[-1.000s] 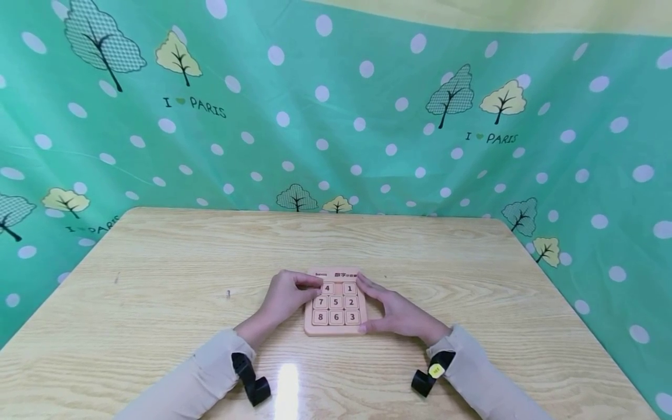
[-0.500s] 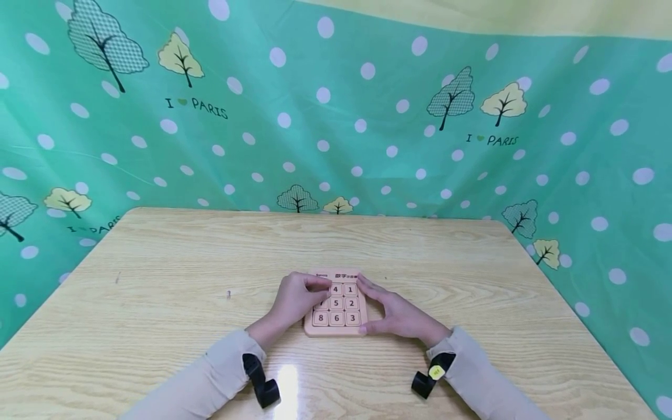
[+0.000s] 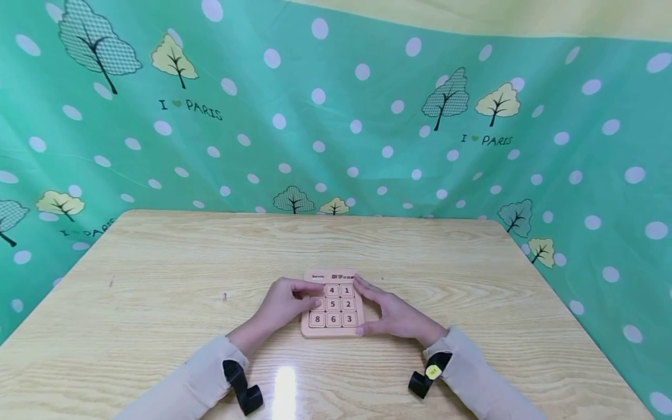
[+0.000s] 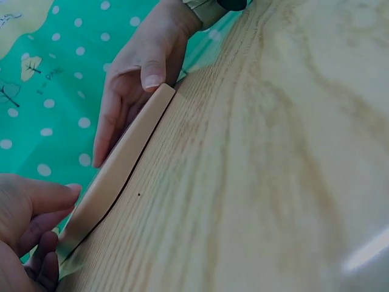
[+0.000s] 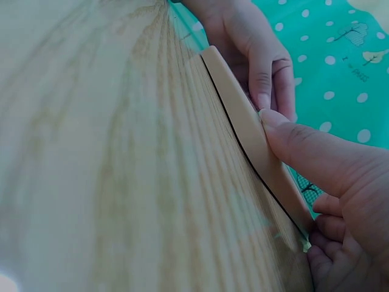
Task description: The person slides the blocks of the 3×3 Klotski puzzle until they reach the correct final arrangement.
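A pink number slide puzzle [image 3: 331, 333] lies flat on the wooden table, between both hands. In the head view its top row shows the 4 tile [image 3: 332, 290] and the 1 tile [image 3: 347, 290], with 5 and 2 below, then 8, 6 and 3. My left hand [image 3: 283, 303] reaches over the upper left of the board, its thumb and index fingertip on the left column and covering the 7 tile. Along the right side, my right hand [image 3: 391, 312] grips the frame, thumb at the lower right corner and fingers at the upper right. Both wrist views show the puzzle's side edge [image 4: 121, 164].
The wood-grain table [image 3: 173, 262] stretches around the puzzle. Behind it hangs a green dotted cloth [image 3: 236, 146] with printed trees. A black camera [image 3: 247, 396] is strapped to the left wrist and another camera [image 3: 420, 385] to the right.
The 4 tile slid right to the top middle, beside the 1. My left hand moved right with it, then back left onto the left column. My right hand stays at the puzzle's right side.
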The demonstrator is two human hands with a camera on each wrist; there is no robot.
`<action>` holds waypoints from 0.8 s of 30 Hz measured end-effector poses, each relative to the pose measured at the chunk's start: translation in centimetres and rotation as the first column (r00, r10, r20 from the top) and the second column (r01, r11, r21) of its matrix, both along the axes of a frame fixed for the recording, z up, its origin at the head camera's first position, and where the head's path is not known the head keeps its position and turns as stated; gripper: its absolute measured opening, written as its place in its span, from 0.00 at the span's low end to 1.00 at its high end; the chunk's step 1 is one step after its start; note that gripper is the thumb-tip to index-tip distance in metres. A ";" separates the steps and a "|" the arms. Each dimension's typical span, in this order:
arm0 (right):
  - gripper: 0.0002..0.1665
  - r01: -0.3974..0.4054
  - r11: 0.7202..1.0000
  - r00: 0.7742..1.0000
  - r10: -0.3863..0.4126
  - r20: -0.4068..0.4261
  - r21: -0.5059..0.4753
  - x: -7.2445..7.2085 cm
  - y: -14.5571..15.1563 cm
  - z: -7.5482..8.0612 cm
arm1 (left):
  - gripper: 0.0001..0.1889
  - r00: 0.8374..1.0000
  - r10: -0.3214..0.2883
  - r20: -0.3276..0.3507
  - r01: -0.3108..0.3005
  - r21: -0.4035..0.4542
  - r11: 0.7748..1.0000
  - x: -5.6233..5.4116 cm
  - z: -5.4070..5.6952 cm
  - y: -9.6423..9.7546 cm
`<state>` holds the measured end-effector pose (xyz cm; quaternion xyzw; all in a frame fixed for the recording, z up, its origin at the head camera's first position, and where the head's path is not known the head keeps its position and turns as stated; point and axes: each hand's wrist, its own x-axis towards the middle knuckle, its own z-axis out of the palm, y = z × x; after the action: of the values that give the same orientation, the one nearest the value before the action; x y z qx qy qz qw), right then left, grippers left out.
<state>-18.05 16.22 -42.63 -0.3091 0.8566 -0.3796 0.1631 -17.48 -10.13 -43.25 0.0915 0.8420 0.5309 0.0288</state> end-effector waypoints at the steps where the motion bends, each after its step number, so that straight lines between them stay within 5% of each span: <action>1: 0.57 -0.002 1.000 1.000 0.002 0.001 0.000 0.0 0.0 0.0 | 0.12 1.000 -0.004 0.013 0.004 0.001 1.000 0.1 0.0 -0.1; 24: 0.58 0.015 1.000 1.000 -0.015 0.003 -0.002 0.0 0.1 -0.1 | 0.14 0.991 -0.109 0.079 0.109 0.006 0.994 0.5 0.9 -1.4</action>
<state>-18.08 16.29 -42.74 -0.3021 0.8582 -0.3824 0.1613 -16.98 -11.57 -42.32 0.1162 0.8336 0.5323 0.0910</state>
